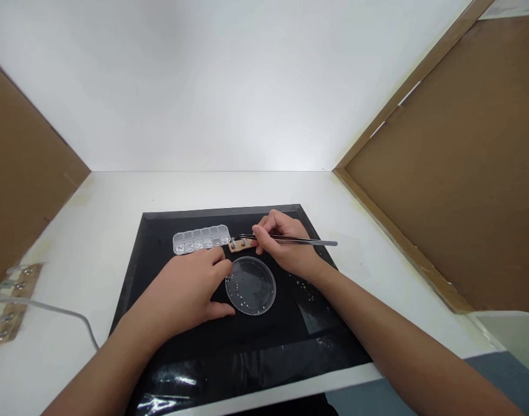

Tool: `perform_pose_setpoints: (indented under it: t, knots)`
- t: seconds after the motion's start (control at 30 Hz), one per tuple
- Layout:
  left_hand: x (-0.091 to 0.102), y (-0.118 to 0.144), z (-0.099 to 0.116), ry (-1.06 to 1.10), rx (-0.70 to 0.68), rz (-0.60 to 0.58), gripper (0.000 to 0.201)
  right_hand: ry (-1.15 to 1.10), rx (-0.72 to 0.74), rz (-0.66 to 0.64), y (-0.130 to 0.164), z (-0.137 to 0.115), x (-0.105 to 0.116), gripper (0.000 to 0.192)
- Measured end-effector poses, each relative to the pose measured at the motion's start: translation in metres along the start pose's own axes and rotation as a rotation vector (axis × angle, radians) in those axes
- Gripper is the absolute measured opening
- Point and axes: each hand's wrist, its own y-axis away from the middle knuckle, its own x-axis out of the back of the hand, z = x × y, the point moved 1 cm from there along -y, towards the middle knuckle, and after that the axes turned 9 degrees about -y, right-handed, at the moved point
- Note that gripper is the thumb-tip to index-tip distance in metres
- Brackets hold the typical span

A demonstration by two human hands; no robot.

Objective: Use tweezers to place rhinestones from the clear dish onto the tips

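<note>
My right hand (pixel 283 238) is closed in a pinch on a pair of tweezers (pixel 308 240). Their bent tip reaches left over a small wooden strip (pixel 236 247) with round metal pieces on it; part of the strip is hidden behind my right fingers. My left hand (pixel 199 283) rests with thumb and fingers apart at the left rim of a clear round dish (pixel 259 311), which holds several tiny shiny bits. Just behind the left hand lies a clear compartment box (pixel 201 238) with small pieces in its front row.
Under everything is a black mat (pixel 156 289). Tiny loose bits (pixel 306 289) are scattered on it by my right forearm. At far left, a wooden strip with metal fittings (pixel 17 300) and a grey cable (pixel 60 306) lie on the white table (pixel 117 193). Brown panels (pixel 455 173) stand at both sides.
</note>
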Motion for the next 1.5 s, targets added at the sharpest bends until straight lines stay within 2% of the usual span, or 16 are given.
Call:
perform_pose_setpoints:
  t: [0.57, 1.07, 1.27, 1.5]
  knots:
    - [-0.0004, -0.0002, 0.0000, -0.011, 0.010, 0.007, 0.036, 0.025, -0.058, 0.018, -0.0034, 0.0001, 0.0006, 0.033]
    - [-0.0013, 0.0002, 0.0002, 0.000, 0.002, 0.019, 0.036, 0.037, -0.022, 0.008, -0.0027, -0.0066, 0.0004, 0.031]
    - [-0.0010, 0.0008, -0.0001, 0.020, -0.015, 0.004, 0.048, 0.020, -0.026, 0.005, -0.0025, -0.0059, 0.0002, 0.031]
    - [-0.0007, 0.0012, -0.0001, 0.015, -0.013, 0.000, 0.044, 0.041, -0.020, -0.003, -0.0017, -0.0017, 0.0017, 0.030]
